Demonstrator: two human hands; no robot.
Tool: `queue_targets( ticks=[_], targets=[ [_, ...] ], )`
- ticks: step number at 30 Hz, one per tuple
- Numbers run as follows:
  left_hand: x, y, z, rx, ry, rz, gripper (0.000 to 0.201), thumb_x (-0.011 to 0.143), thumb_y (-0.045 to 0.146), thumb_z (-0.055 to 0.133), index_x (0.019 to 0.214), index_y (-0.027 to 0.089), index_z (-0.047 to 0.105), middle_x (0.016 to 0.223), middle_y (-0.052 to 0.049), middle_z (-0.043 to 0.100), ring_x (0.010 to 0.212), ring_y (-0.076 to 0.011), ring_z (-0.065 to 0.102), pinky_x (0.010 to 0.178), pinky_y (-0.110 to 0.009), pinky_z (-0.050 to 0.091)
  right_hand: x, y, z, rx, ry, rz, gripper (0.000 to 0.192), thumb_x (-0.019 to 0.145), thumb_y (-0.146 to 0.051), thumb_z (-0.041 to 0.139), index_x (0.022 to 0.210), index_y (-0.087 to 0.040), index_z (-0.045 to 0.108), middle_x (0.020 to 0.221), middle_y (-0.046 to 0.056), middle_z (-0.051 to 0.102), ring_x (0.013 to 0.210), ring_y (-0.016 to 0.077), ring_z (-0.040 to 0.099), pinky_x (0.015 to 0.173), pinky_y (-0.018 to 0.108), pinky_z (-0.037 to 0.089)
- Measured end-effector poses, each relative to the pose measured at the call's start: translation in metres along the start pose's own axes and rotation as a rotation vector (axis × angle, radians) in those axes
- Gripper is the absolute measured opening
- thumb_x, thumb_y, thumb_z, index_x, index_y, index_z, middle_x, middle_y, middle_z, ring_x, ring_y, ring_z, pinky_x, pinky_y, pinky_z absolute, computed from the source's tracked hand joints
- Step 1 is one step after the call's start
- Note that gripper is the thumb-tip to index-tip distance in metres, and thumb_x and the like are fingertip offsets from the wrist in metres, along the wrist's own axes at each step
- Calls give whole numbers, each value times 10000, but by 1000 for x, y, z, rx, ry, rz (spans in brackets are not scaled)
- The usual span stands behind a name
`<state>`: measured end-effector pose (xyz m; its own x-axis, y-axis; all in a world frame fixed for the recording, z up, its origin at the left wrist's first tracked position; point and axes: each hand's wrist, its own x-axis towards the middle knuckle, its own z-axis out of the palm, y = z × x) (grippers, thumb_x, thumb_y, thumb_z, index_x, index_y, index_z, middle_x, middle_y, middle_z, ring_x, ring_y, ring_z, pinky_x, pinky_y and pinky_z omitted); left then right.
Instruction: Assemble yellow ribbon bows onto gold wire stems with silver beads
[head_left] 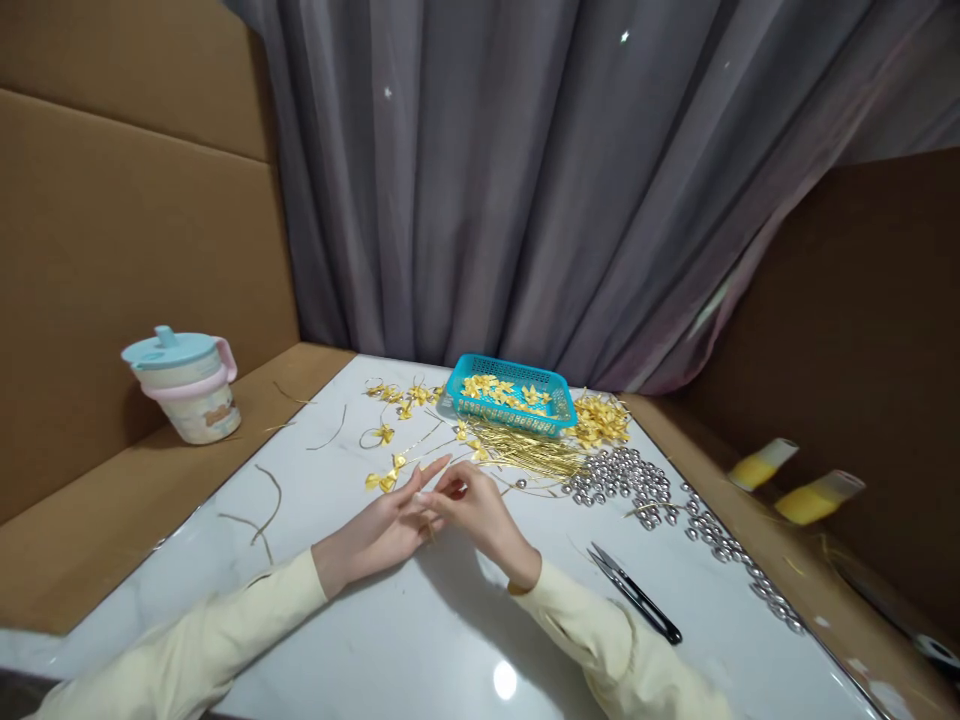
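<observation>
Over the middle of the white table, my left hand meets my right hand at the fingertips. The left index finger is stretched out while its other fingers curl toward the right hand. The right thumb and fingers are pinched together against the left fingers. A short bit of gold strand shows below the fingertips; what lies within the pinch is too small to make out. Just beyond my hands lie gold ribbon bows with thin cord tails and a bundle of gold cords.
A blue basket holds gold bows, beside a bow pile. Silvery beads spread along the right edge. Black thread snips lie near my right forearm. A lidded cup stands left; two yellow-filled containers lie right.
</observation>
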<state>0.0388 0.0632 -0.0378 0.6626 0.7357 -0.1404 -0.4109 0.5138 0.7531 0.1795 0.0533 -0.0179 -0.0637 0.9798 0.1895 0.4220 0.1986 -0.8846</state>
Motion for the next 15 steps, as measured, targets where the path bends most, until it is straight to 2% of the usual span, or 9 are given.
queue_targets(
  ticks=[2, 5, 8, 10, 13, 15],
  targets=[
    [-1, -2, 0, -40, -4, -6, 379, 957, 392, 317, 1288, 289, 471, 1208, -51, 528, 948, -124, 552, 858, -254, 431, -3, 3, 10, 63, -22, 30, 286, 598, -319, 766, 620, -166, 525, 688, 6, 537, 639, 132, 493, 567, 239, 395],
    [0, -4, -1, -118, -37, -33, 378, 960, 388, 308, 1292, 300, 468, 1152, -51, 541, 904, -118, 556, 854, -268, 430, -5, 3, 13, 190, -108, 70, 290, 644, -327, 722, 588, -172, 483, 621, -10, 526, 600, 122, 506, 552, 236, 406],
    [1, -5, -3, -160, -48, -50, 400, 956, 417, 302, 1336, 330, 392, 1001, -37, 580, 731, -90, 555, 770, -247, 444, -9, -2, 3, 322, -239, 110, 360, 652, -434, 693, 581, -182, 446, 560, -19, 541, 557, 131, 554, 539, 251, 440],
    [1, -6, -3, -131, -57, -66, 442, 943, 453, 315, 1371, 344, 315, 925, -31, 595, 635, -86, 538, 684, -234, 445, -15, -4, -7, 388, -326, 120, 402, 637, -489, 690, 578, -182, 438, 615, 4, 604, 600, 153, 607, 592, 284, 474],
    [0, -8, -2, -65, -93, -101, 516, 921, 488, 348, 1399, 323, 245, 1003, -73, 620, 754, -135, 600, 718, -279, 455, -27, -1, -23, 421, -418, 146, 413, 649, -509, 677, 582, -180, 436, 638, 26, 644, 582, 152, 617, 610, 300, 472],
    [-2, -8, -2, -7, -86, -146, 512, 916, 473, 382, 1380, 269, 309, 1089, -111, 621, 906, -162, 612, 762, -282, 452, -36, 5, -33, 394, -423, 176, 383, 683, -496, 653, 614, -184, 442, 537, 0, 612, 469, 120, 550, 517, 256, 423]
  ],
)
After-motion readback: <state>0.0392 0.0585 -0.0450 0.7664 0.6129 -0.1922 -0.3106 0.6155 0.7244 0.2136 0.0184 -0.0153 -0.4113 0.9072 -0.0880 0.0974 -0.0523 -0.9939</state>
